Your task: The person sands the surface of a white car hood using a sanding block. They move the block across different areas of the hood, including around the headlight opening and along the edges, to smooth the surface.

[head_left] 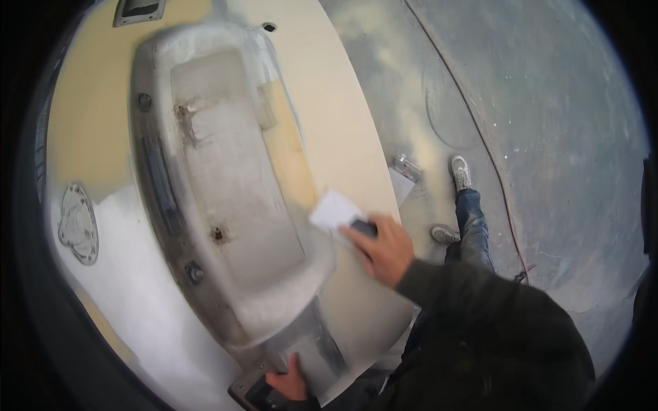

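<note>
A large vehicle body panel (212,157), patched in cream, white and grey with a long recess in it, lies before me. My right hand (387,250) is closed around a flat white tool with a dark grip (334,211); motion blurs it, so its exact kind is unclear. The tool's white part is over the recess's right border, beside a yellowish patch (288,147). At the panel's near end, my left hand (291,382) rests by a dark rectangular opening (257,394). Its thumb and a finger are spread apart, with the other fingers partly hidden.
Rust-edged holes (218,235) mark the recess. A round fitting (79,222) is at the panel's left. Past the right edge, a small light-coloured object (404,177) is on the grey floor (548,137). A red hose (473,103) runs along it, near my legs and shoes (460,172).
</note>
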The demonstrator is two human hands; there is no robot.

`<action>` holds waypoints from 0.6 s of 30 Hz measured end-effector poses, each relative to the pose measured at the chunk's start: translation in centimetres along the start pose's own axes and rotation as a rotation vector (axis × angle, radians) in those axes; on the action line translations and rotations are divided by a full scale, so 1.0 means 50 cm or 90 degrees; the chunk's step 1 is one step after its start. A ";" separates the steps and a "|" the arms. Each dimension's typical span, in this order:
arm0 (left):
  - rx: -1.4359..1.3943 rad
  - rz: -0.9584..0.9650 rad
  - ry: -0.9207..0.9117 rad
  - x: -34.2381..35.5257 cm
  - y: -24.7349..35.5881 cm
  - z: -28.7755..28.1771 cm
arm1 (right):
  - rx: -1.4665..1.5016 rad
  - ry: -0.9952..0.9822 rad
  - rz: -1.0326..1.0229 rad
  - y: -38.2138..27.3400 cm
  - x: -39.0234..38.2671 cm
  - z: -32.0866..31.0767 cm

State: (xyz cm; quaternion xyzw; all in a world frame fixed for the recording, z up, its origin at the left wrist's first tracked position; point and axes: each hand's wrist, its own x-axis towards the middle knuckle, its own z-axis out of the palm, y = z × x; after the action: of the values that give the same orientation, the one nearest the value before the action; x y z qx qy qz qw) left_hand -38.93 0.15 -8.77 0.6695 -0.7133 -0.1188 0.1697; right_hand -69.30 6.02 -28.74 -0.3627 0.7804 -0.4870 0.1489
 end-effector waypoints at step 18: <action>0.304 0.114 0.011 -0.009 -0.045 -0.015 | 0.119 -0.020 0.047 0.082 0.262 0.006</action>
State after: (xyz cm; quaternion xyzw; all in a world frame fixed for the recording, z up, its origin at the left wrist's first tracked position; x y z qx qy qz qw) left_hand -36.53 0.45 -9.01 0.6258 -0.7761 0.0743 0.0232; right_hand -79.94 -2.42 -30.89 -0.3256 0.7423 -0.5459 0.2121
